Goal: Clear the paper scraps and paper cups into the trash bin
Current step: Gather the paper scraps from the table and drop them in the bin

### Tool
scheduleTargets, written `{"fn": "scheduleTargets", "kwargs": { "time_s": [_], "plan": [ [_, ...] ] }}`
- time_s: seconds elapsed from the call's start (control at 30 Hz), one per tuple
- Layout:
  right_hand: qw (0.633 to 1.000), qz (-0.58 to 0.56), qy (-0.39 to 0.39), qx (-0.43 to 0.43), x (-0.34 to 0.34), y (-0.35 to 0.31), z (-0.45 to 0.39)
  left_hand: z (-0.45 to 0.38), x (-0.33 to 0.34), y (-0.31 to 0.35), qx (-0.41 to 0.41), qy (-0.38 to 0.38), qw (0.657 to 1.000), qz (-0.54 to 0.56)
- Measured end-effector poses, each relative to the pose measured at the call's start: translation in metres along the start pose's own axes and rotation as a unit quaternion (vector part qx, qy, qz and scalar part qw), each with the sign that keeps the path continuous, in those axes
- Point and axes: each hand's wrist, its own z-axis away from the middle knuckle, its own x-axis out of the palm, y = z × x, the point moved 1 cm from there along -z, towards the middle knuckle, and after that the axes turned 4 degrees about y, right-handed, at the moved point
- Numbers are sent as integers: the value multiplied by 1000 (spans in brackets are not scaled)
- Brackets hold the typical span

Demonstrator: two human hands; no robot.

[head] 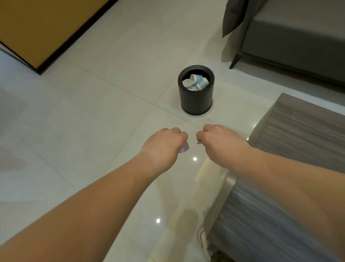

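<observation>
A black round trash bin stands on the pale tiled floor ahead of me, with several white and blue paper cups inside. My left hand is curled into a fist below the bin and grips a pale paper scrap that pokes out under its fingers. My right hand is also curled, just right of the left one. A small sliver of paper shows at its fingertips. Both hands hover over the floor, short of the bin.
A grey low table runs along the right. A grey sofa with a cushion stands at the back right. A yellow cabinet with a dark base is at the back left.
</observation>
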Motion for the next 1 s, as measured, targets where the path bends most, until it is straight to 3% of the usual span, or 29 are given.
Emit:
{"fn": "scheduleTargets", "kwargs": {
  "time_s": [0.4,1.0],
  "plan": [
    [1000,-7,2,15,-18,-6,-131,-55,-14,-108,-43,45,995,82],
    [979,-38,12,199,-36,21,-261,-194,-53,-222,34,16,990,138]
  ]
}}
